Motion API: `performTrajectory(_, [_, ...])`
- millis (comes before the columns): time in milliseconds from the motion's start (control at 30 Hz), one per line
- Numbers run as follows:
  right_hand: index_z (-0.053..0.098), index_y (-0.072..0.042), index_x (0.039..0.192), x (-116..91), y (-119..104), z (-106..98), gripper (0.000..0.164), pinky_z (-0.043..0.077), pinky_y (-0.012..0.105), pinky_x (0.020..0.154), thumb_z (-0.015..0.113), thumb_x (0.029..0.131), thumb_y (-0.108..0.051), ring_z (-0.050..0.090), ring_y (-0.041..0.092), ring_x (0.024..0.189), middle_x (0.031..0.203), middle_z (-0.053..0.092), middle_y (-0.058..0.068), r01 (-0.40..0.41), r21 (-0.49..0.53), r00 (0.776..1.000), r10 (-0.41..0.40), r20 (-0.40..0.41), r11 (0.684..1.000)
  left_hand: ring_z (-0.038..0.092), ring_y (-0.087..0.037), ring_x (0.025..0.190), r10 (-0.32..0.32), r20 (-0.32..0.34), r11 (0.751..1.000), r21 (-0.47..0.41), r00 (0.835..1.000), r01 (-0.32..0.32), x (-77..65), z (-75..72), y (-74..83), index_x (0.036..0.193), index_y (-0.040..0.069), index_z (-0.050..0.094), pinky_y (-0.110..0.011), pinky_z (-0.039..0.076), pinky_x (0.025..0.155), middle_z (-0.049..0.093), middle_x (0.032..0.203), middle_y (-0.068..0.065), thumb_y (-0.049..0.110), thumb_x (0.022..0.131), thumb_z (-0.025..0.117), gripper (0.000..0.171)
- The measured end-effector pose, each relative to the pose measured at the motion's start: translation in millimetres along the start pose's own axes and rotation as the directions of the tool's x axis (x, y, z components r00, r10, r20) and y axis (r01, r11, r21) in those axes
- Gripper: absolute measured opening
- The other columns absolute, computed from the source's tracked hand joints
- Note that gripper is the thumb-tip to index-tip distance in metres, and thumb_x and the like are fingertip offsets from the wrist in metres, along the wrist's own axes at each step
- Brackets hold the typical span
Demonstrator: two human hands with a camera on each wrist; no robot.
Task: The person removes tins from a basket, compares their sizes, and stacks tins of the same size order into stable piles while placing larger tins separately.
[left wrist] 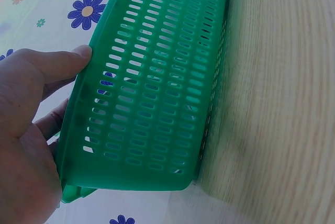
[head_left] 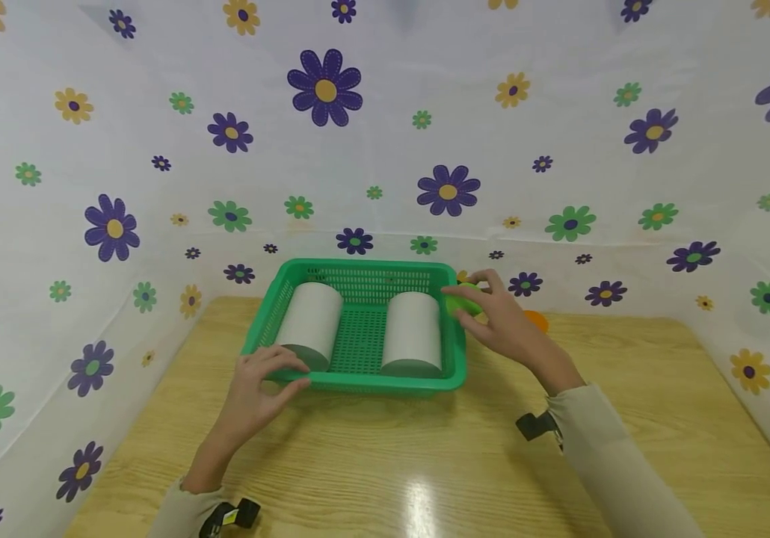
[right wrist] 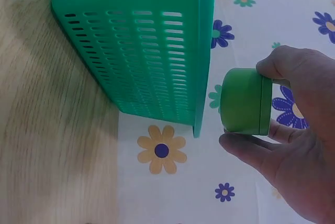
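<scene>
A green perforated plastic basket stands on the table with two thick white cylinders inside, the left one and the right one, both lying on their sides. My left hand grips the basket's front rim near its left corner. In the left wrist view its thumb lies against the rim and the other fingers pass behind it. My right hand pinches a small round light-green container between thumb and fingers. That container is just beyond the basket's right rim, apart from it in the right wrist view.
An orange thing shows on the table behind my right wrist, mostly hidden. The wooden table is bordered at the back and sides by a white sheet printed with flowers.
</scene>
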State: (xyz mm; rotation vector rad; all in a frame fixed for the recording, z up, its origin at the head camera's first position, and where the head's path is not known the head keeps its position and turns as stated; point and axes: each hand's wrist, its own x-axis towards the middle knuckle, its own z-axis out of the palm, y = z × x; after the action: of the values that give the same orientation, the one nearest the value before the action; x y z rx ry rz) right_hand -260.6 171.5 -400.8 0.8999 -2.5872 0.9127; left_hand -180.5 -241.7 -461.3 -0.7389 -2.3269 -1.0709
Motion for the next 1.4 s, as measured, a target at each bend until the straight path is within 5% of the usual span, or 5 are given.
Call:
performTrajectory(233, [0.064,-0.012,0.139,-18.3,3.0,-4.5,0.040,0.053,0.050,0.078,0.066,0.100,-0.010,0.053,0.039,0.109,0.130,0.042,0.023,-0.030,0.036,0.998,0.032,-0.051,0.999,0.059,-0.016,0.103,-0.025,0.007,1.000,0.014,1.000,0.025,-1.4,-1.1,-1.7,0.095,0.023,0.075,-0.040,0.026,0.083,0.069,0.103,0.008,0.008,0.078,0.089,0.028])
performTrajectory(500, [0.063,-0.013,0.138,-35.4,9.3,-10.0,0.043,0.052,0.039,0.068,0.071,0.096,-0.011,0.055,0.030,0.100,0.130,0.047,0.018,-0.059,0.016,0.988,0.061,-0.139,0.998,0.060,-0.019,0.101,0.003,-0.019,1.000,0.010,1.000,-0.003,-2.8,-1.2,-2.7,0.096,0.024,0.075,-0.042,0.025,0.081,0.070,0.102,0.007,0.005,0.077,0.089,0.030])
performTrajectory(833, [0.061,-0.005,0.132,-55.7,20.0,-23.3,0.046,0.054,0.058,0.086,0.077,0.089,-0.001,0.057,0.032,0.110,0.126,0.054,0.017,-0.097,0.131,0.954,0.130,-0.271,0.987,0.060,-0.020,0.101,0.010,-0.019,1.000,-0.001,1.000,-0.010,-1.9,-0.3,0.2,0.096,0.024,0.075,-0.042,0.024,0.081,0.070,0.103,0.006,0.005,0.077,0.089,0.030])
performTrajectory(1133, [0.066,-0.004,0.131,-69.0,28.0,-37.0,0.046,0.046,0.015,0.091,0.078,0.087,0.005,0.051,0.016,0.116,0.132,0.053,0.016,-0.140,0.175,0.913,0.195,-0.357,0.975,0.059,-0.019,0.101,0.013,-0.011,1.000,0.003,1.000,-0.013,-1.2,1.0,-2.2,0.096,0.023,0.075,-0.040,0.023,0.080,0.070,0.103,0.006,0.005,0.077,0.089,0.030])
performTrajectory(1400, [0.062,0.010,0.128,-72.3,24.6,-40.2,0.046,0.045,0.011,0.089,0.074,0.084,0.015,0.053,0.000,0.115,0.129,0.056,0.026,-0.105,0.199,0.881,0.184,-0.435,0.974,0.059,-0.017,0.104,-0.017,0.013,1.000,0.007,1.000,0.017,-1.1,0.3,-3.0,0.097,0.023,0.075,-0.040,0.024,0.082,0.069,0.104,0.008,0.007,0.077,0.089,0.029])
